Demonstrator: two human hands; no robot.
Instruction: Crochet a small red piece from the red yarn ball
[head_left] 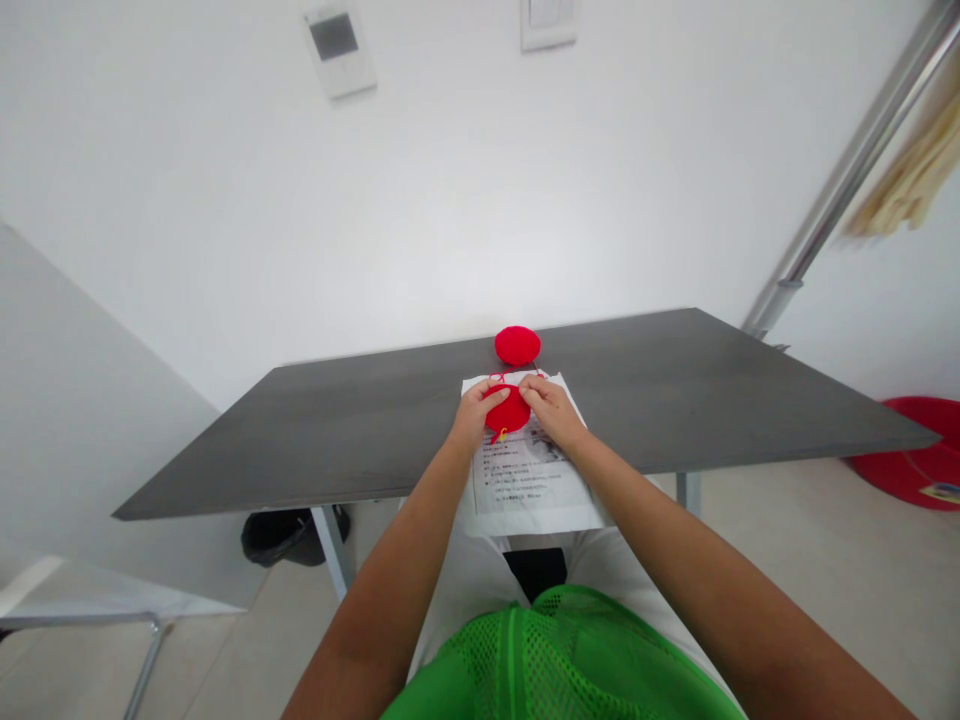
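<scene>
A round red crocheted piece (508,411) is held above a printed paper sheet (525,480) that lies at the near edge of the dark grey table (360,430). My left hand (474,408) pinches the piece's left edge. My right hand (551,405) grips its upper right edge, fingers closed, with a thin red strand looping near the top. A small yellow marker hangs at the piece's lower edge. A ball of red yarn (517,345) rests on the table just behind my hands.
A black bin (289,535) stands under the table at the left. A red basin (911,455) lies on the floor at the right. A metal pole (847,170) leans at the right. A white wall stands behind the table.
</scene>
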